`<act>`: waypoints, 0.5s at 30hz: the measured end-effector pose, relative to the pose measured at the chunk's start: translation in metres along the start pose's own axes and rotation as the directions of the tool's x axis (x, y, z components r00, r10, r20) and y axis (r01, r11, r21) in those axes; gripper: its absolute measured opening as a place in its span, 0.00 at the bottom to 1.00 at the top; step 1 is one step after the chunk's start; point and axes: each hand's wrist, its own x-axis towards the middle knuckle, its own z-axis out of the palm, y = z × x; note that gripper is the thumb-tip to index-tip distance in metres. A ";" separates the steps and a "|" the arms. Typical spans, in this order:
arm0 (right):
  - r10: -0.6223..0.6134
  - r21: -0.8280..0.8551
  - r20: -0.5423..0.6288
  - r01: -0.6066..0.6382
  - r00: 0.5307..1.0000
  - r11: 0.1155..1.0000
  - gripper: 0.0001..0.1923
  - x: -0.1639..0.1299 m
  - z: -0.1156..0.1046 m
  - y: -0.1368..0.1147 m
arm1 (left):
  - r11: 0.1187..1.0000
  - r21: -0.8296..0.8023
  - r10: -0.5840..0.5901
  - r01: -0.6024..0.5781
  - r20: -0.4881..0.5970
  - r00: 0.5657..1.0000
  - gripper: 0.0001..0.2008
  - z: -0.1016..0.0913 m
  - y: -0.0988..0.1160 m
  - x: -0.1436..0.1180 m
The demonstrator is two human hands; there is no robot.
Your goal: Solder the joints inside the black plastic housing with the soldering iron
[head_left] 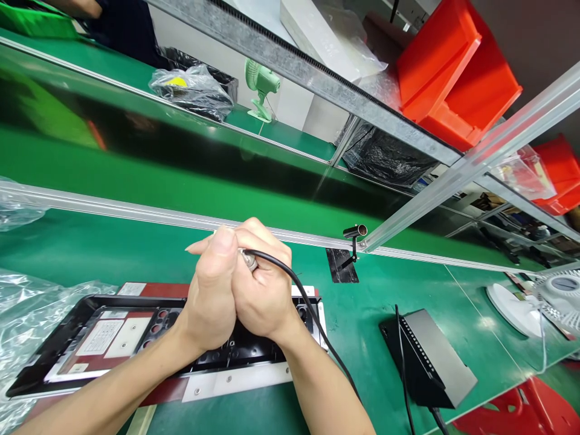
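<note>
My left hand (212, 290) and my right hand (265, 290) are closed and pressed together above a black plastic panel (79, 305). From the top of my right fist come a grey metallic cable end (249, 260) and a black cable (296, 281), which runs down past my right forearm. The body of this corded tool is hidden inside my grip. What my left fingers hold, if anything, does not show. Below my hands, the panel lies on a red-brown fixture (163, 389) with white strips (240, 377); my hands and forearms cover its middle.
Clear plastic wrap (27, 320) lies at the left. A black tube on a bracket (356, 231) stands by the rail. To the right are a black-and-grey box (426, 356) with cables and a white fan (559, 296). A shelf with red bins (444, 72) hangs above; another person's arm shows top left.
</note>
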 end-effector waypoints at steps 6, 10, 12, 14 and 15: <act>0.021 -0.035 0.024 -0.020 0.999 0.999 0.10 -0.001 0.000 0.001 | 1.000 -0.018 -0.008 0.008 0.015 1.000 0.41 0.000 0.002 0.001; 0.022 -0.027 0.023 -0.021 1.000 0.999 0.10 -0.001 0.000 0.000 | 0.999 -0.017 -0.036 0.036 0.004 0.999 0.42 0.000 0.003 0.000; 0.009 -0.011 0.015 -0.009 1.000 1.000 0.09 -0.001 -0.001 -0.001 | 0.997 -0.040 -0.066 0.066 0.009 0.998 0.41 0.000 0.003 0.000; -0.008 0.014 -0.001 0.008 1.000 1.000 0.09 -0.001 -0.001 -0.001 | 0.995 -0.059 -0.077 0.078 0.022 0.997 0.40 0.001 0.002 0.000; -0.011 0.023 -0.006 0.011 1.000 1.000 0.10 -0.001 -0.001 -0.001 | 0.995 -0.063 -0.076 0.077 0.028 0.997 0.40 0.001 0.002 0.000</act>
